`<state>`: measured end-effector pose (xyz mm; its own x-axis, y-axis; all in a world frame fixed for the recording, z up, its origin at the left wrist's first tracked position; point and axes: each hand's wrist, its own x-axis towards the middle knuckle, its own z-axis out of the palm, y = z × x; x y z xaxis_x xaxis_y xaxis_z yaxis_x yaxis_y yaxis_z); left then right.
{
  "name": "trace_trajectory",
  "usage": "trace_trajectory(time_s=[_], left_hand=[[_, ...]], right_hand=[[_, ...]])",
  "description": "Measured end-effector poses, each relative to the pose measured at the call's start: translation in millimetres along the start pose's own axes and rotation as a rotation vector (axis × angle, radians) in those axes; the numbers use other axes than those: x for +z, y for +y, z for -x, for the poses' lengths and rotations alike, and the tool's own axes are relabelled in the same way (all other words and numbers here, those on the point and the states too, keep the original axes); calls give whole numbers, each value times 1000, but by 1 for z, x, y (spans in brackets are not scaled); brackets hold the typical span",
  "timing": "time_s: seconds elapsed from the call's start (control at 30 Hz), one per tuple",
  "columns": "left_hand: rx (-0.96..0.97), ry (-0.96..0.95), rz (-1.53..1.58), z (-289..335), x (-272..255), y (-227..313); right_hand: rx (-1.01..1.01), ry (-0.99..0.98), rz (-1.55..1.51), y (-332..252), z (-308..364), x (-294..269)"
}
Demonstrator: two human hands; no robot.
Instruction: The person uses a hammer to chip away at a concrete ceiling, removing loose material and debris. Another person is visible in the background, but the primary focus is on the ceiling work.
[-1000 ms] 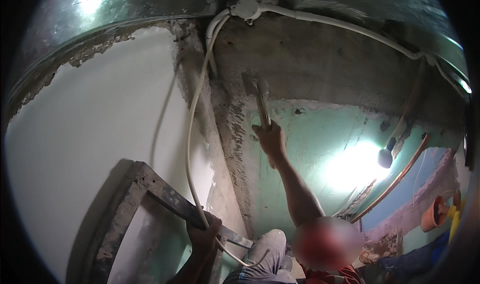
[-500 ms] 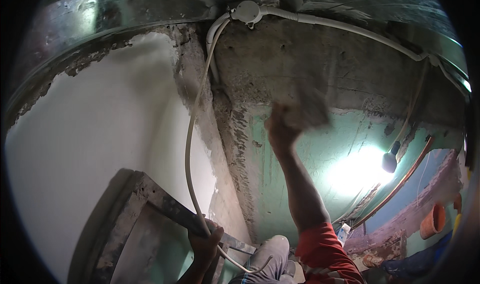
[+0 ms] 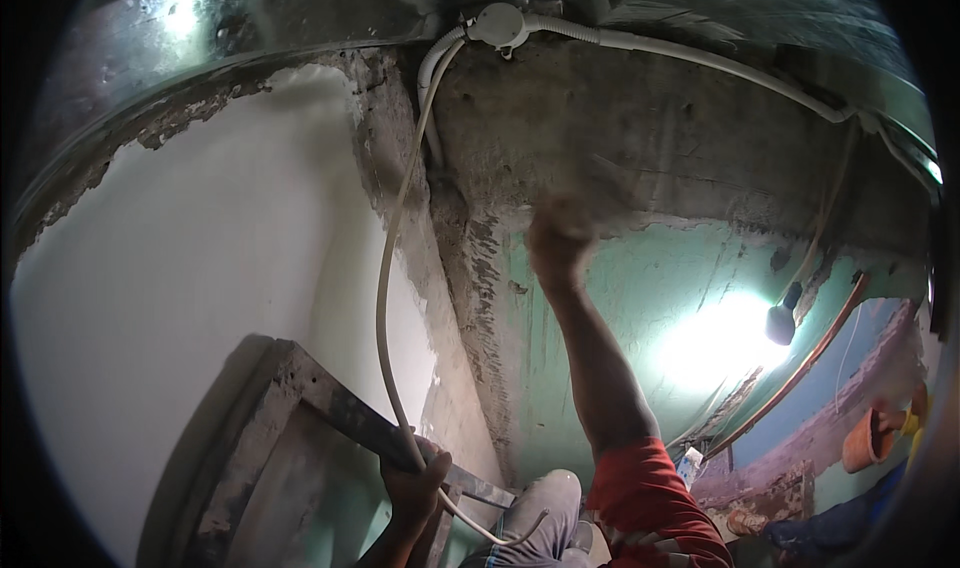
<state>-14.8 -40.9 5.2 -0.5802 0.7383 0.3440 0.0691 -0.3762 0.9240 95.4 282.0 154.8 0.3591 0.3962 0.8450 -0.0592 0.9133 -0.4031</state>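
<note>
Having been shifted rightward, a blurred tool (image 3: pixel 606 186) is seemingly clenched by the right hand (image 3: pixel 562 236); fresh wall (image 3: pixel 715 158) is presumably worked, a frame (image 3: pixel 345 411) grasped by the left hand (image 3: pixel 413 493).

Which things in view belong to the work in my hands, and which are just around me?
In the work:
- Left grip, closed on the stained frame
- Right grip, with a blurred tool near the bare concrete band

Seemingly just around:
- Pale cable, hanging past the frame
- Lamp
- Orange container, far right
- Round junction box, overhead
</note>
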Motion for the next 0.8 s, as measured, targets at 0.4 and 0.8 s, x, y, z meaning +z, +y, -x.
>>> trace_trajectory(time_s=[0.4,0.8], left_hand=[[25,29,-159,6,-7,4],[-26,135,-193,6,3,23]], right_hand=[[277,-64,-52,-63,-17,3],[426,-164,80,-53,-15,-10]])
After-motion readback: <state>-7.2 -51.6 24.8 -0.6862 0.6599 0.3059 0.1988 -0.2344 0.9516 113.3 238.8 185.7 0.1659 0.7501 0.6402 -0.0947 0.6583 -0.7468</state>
